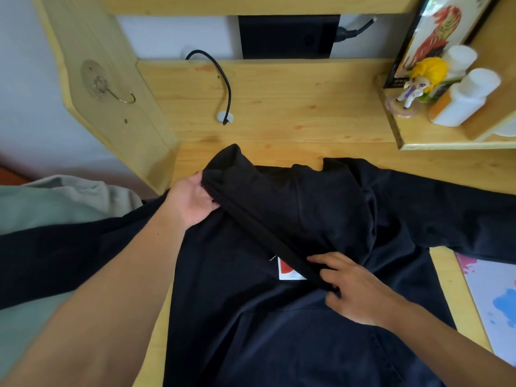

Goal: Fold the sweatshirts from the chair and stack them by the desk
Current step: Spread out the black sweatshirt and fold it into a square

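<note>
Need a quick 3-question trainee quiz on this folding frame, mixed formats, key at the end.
1. True or false: the black sweatshirt is already folded into a neat stack.
2. What does the left hand grip? A) cable B) fabric fold C) bottle
3. The right hand rests beside a red and white ____.

Key: 1 false. 2 B. 3 label.

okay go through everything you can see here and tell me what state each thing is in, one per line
Black sweatshirt: spread on desk, hood end partly folded over.
Left hand: grips the folded edge.
Right hand: fingers pressing on the fold.
Black cable: runs into the desk hole.
White bottles: upright, capped.
Figurine: standing.
</note>
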Action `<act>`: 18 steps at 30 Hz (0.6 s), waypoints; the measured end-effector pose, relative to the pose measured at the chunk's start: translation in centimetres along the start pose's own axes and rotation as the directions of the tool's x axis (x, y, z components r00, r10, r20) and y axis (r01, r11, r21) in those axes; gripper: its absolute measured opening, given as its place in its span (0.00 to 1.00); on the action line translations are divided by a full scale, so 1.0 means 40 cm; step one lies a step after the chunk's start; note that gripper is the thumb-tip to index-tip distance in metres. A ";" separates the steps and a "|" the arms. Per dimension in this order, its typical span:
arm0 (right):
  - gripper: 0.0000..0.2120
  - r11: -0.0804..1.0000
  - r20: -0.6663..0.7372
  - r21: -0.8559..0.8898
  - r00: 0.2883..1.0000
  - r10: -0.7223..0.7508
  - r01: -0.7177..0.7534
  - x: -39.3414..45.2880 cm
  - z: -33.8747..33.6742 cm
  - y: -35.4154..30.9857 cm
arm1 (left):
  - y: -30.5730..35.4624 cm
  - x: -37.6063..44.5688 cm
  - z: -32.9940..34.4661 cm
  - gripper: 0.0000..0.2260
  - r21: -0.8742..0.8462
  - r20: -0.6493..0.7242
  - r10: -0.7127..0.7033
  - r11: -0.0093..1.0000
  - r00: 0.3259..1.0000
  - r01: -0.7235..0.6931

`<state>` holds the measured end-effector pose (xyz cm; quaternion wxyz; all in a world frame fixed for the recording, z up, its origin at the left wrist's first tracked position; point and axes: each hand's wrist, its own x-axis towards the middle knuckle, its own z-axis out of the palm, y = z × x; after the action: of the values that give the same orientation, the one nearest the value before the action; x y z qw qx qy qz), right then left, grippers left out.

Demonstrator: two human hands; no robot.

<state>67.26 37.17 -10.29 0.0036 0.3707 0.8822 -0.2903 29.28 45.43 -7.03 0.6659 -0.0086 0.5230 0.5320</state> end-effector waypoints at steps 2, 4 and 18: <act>0.10 1.000 -0.004 0.003 1.000 -0.006 0.006 -0.002 0.007 -0.001 | -0.018 0.005 0.001 0.16 0.208 -0.007 -0.006 0.978 1.000 0.007; 0.10 0.999 0.000 -0.024 1.000 -0.025 0.025 -0.005 0.014 -0.005 | -0.033 0.020 0.003 0.13 0.517 -0.129 0.183 0.851 0.975 -0.091; 0.08 0.974 -0.002 0.181 0.990 0.139 -0.136 0.022 -0.004 -0.028 | -0.107 -0.023 0.049 0.16 0.969 0.175 0.587 0.041 0.790 -0.245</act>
<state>65.93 37.21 -9.78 -0.0163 0.4318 0.8245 -0.3652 33.81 44.03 -7.81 0.2494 0.4924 0.7975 0.2434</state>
